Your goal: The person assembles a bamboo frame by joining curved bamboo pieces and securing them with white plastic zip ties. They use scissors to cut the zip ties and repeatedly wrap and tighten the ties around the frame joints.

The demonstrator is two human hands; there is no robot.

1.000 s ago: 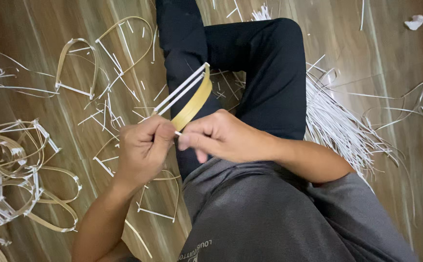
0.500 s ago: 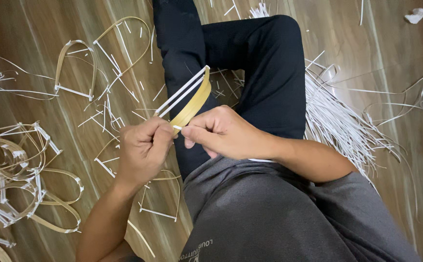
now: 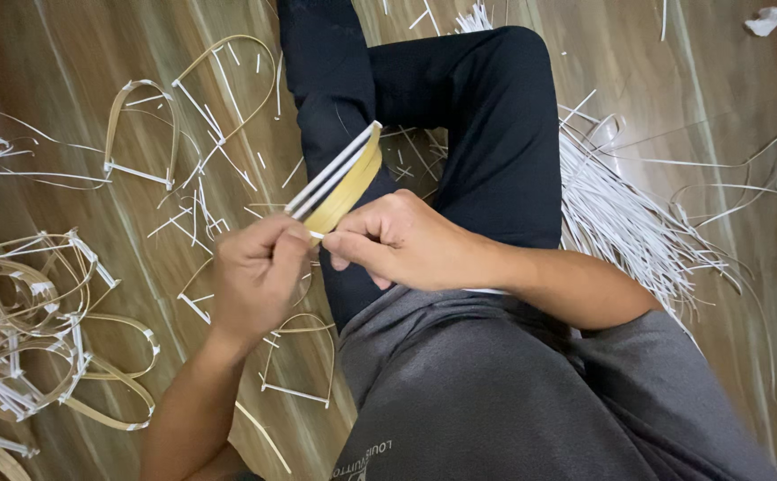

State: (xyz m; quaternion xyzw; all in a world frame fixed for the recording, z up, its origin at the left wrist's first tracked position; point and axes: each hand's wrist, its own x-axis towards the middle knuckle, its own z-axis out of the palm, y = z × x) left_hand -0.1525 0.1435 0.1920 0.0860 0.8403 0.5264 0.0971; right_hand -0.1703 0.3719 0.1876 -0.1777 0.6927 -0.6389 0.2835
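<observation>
I sit on a wooden floor with one leg in black trousers (image 3: 495,116) folded in front of me. My left hand (image 3: 255,276) pinches the near end of a bent yellowish strip (image 3: 346,189) with white strips laid along its top. My right hand (image 3: 402,240) grips the same end from the right, thumb and fingers pressed against my left fingers. The strip bundle slants up and away over my knee.
Finished strip loops (image 3: 143,134) lie scattered on the floor (image 3: 77,71) to the left, with a tangled pile (image 3: 23,321) at the far left. A sheaf of thin white strips (image 3: 620,223) lies to the right of my leg. A crumpled white scrap (image 3: 765,20) sits at top right.
Both hands stay on the strip's end; my right fingers have shifted slightly against the left. The strip bundle keeps its slant.
</observation>
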